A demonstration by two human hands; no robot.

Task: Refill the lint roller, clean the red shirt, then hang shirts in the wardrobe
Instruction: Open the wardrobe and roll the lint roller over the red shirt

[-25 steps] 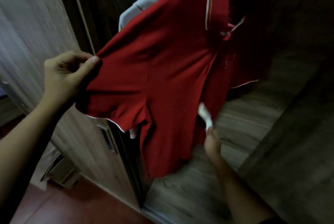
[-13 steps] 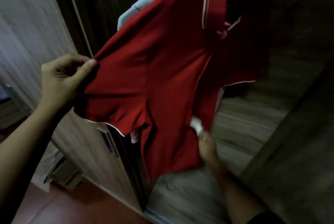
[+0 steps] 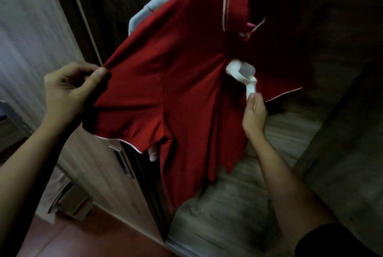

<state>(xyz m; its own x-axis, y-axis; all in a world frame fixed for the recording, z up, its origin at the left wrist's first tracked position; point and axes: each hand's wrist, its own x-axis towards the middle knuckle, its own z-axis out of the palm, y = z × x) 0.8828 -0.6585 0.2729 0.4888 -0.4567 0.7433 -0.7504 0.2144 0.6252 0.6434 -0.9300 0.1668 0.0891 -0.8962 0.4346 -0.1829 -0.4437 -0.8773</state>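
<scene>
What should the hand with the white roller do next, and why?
Probably roll the lint roller down the red shirt: the right hand holds its head high on the front, and the left hand pinches the sleeve, spreading the cloth.

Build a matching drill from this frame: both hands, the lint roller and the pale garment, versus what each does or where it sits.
Column one:
1 left hand
2 right hand
3 lint roller
4 pale garment

Column two:
A head against the front of the red shirt
B shows behind the shirt's shoulder
C pinches the shirt's sleeve
D grips the roller's handle

Pairs: 1-C, 2-D, 3-A, 4-B
</scene>
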